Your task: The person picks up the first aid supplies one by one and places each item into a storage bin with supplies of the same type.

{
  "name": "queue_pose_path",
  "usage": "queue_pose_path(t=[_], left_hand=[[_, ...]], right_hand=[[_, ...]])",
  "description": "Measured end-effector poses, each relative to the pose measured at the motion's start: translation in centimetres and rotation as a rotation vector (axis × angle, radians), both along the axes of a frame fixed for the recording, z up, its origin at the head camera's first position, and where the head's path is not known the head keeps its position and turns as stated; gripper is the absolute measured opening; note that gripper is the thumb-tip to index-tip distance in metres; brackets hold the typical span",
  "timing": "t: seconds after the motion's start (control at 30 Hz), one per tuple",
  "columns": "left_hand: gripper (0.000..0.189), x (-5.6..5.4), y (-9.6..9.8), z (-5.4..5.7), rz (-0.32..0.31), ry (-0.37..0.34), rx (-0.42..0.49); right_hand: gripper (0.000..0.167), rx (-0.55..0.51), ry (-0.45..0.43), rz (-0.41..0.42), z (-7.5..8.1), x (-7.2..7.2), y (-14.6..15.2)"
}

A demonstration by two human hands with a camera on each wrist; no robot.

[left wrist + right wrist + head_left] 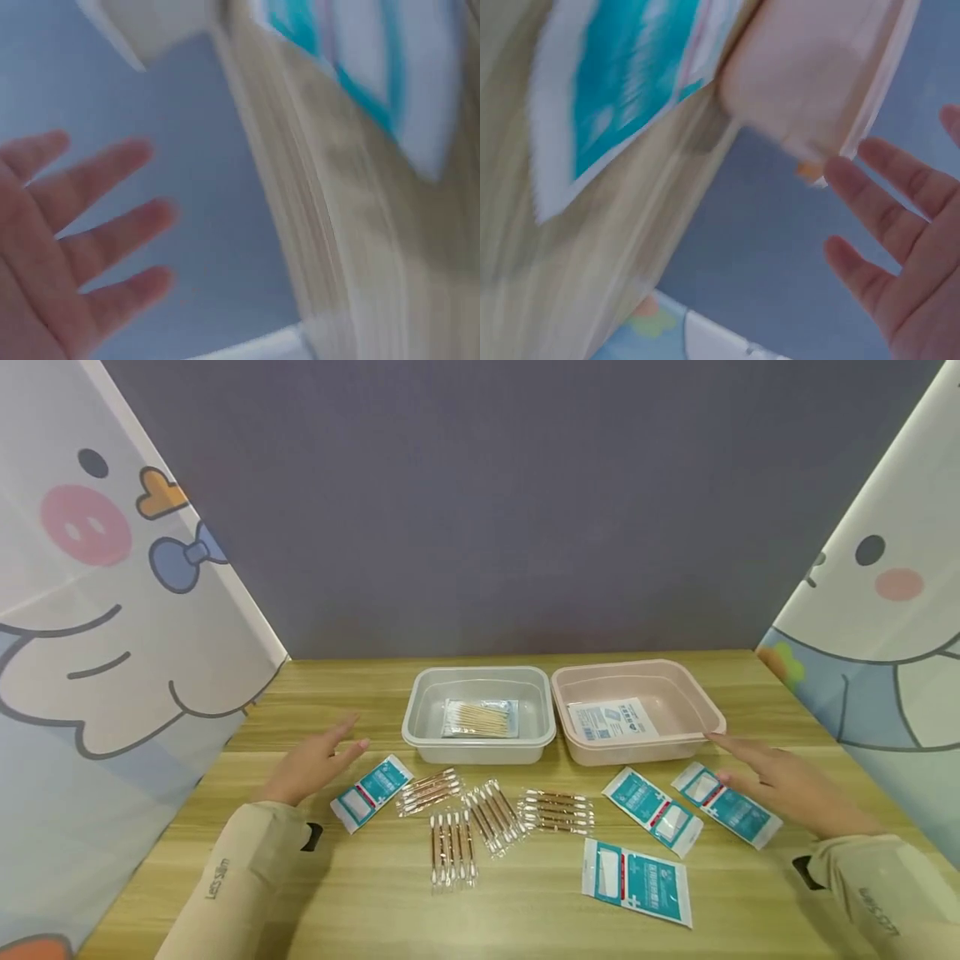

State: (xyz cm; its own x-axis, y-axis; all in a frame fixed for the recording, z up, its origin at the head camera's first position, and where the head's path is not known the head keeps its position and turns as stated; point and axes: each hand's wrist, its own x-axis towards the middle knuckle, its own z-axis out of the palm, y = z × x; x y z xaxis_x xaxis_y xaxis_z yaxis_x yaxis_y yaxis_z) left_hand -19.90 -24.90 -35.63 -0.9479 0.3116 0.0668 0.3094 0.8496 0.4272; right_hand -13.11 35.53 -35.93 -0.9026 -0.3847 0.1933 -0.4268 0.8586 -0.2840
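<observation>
Grey wall and cartoon-printed side panels (112, 610) are enclosing a wooden table (375, 910), which is bearing every item within arm's reach. Toward the back, a grey tray (420, 727) is holding a pack of cotton swabs (480, 718), and a pink tray (675, 743), touching it on the right, is holding a white packet (611, 721), apparently one kind per tray. In front of the trays, four teal-and-white packets (636, 882) are lying flat at the sides, while four sleeves of brown-tipped swabs (452, 848) are lying fanned out between them. The left hand (315, 764) is hovering with fingers spread and holding nothing, nearest the leftmost teal packet (371, 792). The right hand (780, 781) is lying flat, fingers straight, gripping nothing, just over the rightmost packet (726, 805) beside the pink tray's corner.
</observation>
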Motion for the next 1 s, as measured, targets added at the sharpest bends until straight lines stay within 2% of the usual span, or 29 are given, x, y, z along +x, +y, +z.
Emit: queue_pose_path(t=[0.1, 0.23, 0.37, 0.47, 0.57, 0.67, 0.77, 0.87, 1.0], left_hand=[[0.068, 0.1, 0.7, 0.1, -0.016, -0.179, 0.215], [0.065, 0.1, 1.5, 0.0, -0.026, -0.298, 0.388], [0.064, -0.2, 2.4, 0.0, -0.008, -0.351, 0.461], [0.065, -0.5, 3.2, -0.1, 0.038, -0.366, 0.474], [0.064, -0.9, 4.0, -0.2, 0.086, -0.363, 0.485], [0.063, -1.1, 4.7, -0.4, 0.114, -0.358, 0.498], [0.063, -1.2, 5.2, -0.6, 0.131, -0.361, 0.507], [0.065, -1.5, 5.6, -0.8, 0.134, -0.368, 0.509], [0.064, -2.1, 6.1, -0.9, 0.149, -0.365, 0.517]], right_hand=[[0.058, -0.052, -0.036, 0.055, 0.2, 0.0, -1.3], [0.057, -0.105, -0.055, 0.124, 0.0, 0.0, -3.0], [0.06, -0.155, -0.041, 0.223, -0.3, -0.2, -4.4], [0.06, -0.221, -0.041, 0.34, -0.4, -0.4, -5.6], [0.056, -0.275, -0.087, 0.398, -0.5, -0.6, -7.2], [0.055, -0.306, -0.219, 0.361, -0.8, -0.5, -8.9], [0.057, -0.257, -0.307, 0.283, -1.3, -0.5, -10.3], [0.055, -0.179, -0.302, 0.236, -1.6, -0.5, -11.2], [0.051, -0.089, -0.259, 0.223, -1.4, -0.8, -12.2]])
